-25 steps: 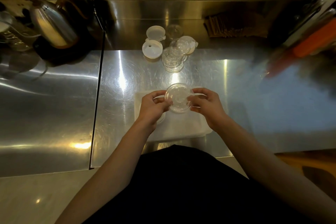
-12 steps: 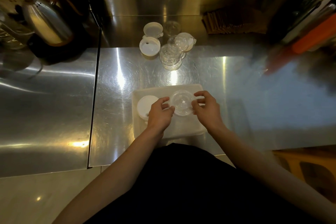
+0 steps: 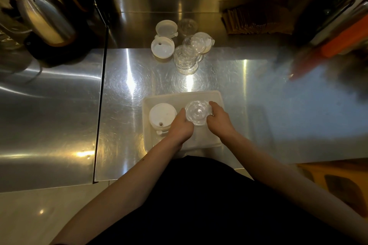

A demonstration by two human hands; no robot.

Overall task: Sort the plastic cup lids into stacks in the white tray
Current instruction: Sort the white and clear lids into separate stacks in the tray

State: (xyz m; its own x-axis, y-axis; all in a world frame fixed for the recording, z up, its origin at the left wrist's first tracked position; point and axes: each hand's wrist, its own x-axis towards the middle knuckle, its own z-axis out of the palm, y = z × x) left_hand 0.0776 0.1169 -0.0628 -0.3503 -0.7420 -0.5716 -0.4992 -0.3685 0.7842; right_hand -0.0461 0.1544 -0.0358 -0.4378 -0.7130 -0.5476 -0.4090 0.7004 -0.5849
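Note:
A white tray [image 3: 180,96] lies on the steel counter near the front edge. In its left half sits a white opaque lid stack [image 3: 162,116]. In its right half a clear domed lid [image 3: 198,112] rests low in the tray, gripped from both sides by my left hand [image 3: 181,126] and my right hand [image 3: 220,119]. Farther back on the counter stand loose lids: a white lid with a hole [image 3: 162,47], another white lid [image 3: 166,27], a leaning pile of clear lids [image 3: 187,58] and a white lid behind it [image 3: 205,41].
A metal kettle [image 3: 46,19] on a dark base stands at the back left. A seam [image 3: 100,93] splits the counter. Brown paper items [image 3: 256,22] lie at the back right, and orange and metal objects [image 3: 342,40] crowd the right edge.
Both hands have lowered the clear lid from above the tray down into its right half. The white lid stack in the left half has come into view.

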